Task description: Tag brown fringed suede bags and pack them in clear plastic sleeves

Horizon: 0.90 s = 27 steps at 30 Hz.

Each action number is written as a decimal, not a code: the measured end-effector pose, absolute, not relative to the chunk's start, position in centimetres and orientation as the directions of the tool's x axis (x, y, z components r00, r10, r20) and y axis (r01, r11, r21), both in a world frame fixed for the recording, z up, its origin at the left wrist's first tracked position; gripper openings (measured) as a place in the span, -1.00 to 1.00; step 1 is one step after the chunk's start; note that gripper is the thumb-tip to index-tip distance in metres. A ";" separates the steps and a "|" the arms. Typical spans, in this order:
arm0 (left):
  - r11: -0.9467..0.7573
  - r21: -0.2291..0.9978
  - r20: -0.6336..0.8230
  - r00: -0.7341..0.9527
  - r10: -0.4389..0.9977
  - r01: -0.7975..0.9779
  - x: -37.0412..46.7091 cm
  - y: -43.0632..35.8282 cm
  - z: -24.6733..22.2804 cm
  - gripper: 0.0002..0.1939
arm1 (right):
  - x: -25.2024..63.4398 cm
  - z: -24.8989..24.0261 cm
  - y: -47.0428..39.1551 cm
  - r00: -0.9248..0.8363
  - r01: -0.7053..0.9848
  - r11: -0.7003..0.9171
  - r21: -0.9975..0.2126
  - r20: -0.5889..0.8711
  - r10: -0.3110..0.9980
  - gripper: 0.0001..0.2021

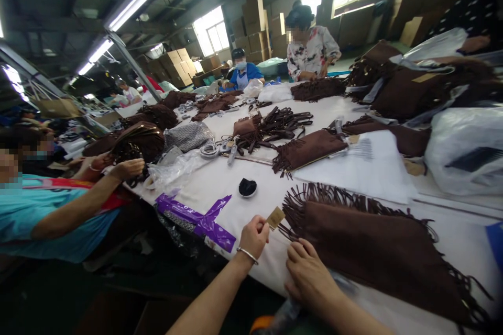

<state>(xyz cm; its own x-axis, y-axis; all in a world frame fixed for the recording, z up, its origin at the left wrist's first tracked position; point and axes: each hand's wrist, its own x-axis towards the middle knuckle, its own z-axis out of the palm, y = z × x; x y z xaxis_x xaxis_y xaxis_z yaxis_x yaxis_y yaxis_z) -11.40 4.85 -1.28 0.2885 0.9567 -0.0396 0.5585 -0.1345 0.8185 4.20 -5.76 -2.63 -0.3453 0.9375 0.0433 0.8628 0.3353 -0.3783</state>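
Note:
My left hand [254,237], with a bracelet at the wrist, pinches a small tan card tag [275,218] above the table. Just right of the tag lies a large dark brown fringed bag [365,241], flat, its fringe reaching toward my fingers. My right hand [308,269] is beside the bag's near left corner at the table edge. Its fingers are bent, and whatever they may hold is hidden beneath them. A small round dish with something black in it [247,187] sits beyond my left hand.
Purple tape [196,217] covers the table edge at left. Further back lie a smaller brown fringed bag [314,149], a white foam sheet [361,165], brown straps [283,123] and a plastic bag [467,146]. A co-worker in turquoise [66,220] handles brown goods close at left.

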 end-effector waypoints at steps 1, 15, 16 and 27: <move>-0.134 0.822 -0.035 0.283 0.959 0.553 -11.2 4.8 -1.1 -0.83 | 4.6 -2.7 -6.0 -0.331 0.870 0.323 -0.372 0.044 0.943 -0.77; 0.071 0.963 -0.108 0.132 0.985 0.259 -10.6 2.8 -3.0 -0.74 | 6.2 -4.2 -7.6 -0.025 0.968 0.074 -0.240 0.201 0.979 -0.17; 0.068 0.966 -0.101 0.123 0.987 0.251 -10.6 2.5 -3.1 -0.74 | 6.3 -4.3 -7.4 -0.032 0.970 0.075 -0.231 0.184 0.982 -0.14; -0.006 0.992 -0.016 0.169 0.986 0.128 -7.3 1.5 -1.7 -0.76 | 11.3 -5.6 -9.7 -0.075 0.987 0.106 -0.122 0.237 0.969 -0.17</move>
<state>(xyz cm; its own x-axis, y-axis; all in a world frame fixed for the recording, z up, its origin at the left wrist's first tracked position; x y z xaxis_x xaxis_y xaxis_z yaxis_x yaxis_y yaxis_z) -7.33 1.52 -1.75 0.1686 0.9856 -0.0157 0.1282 -0.0061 0.9917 11.30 -9.73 -5.55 -0.0750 0.9686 0.2369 0.9869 0.1062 -0.1217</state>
